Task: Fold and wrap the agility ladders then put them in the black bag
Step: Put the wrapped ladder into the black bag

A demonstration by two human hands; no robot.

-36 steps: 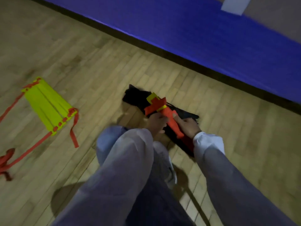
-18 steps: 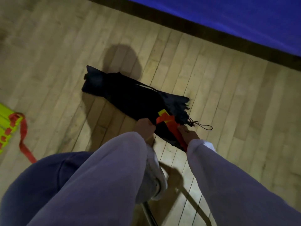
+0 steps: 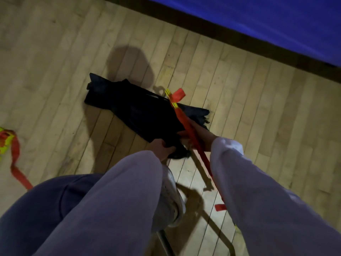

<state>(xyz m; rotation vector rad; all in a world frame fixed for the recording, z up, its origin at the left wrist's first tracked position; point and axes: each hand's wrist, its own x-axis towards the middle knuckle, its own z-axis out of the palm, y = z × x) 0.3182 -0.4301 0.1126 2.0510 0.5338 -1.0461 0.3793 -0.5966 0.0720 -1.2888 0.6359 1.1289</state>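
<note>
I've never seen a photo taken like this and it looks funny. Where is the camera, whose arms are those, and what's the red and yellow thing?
The camera sits on a person's head and looks down, so you see their own arms and knee. There is no robot, and only this one view. On the wooden floor lies a black bag. The left hand grips the bag's near end. The right hand holds a folded agility ladder: yellow rungs bundled in red straps, slanting over the bag, with one strap end dangling below the sleeve. I cannot tell whether any of it is inside the bag. A second ladder peeks in at the left edge. Along the top runs a blue wall.
</note>
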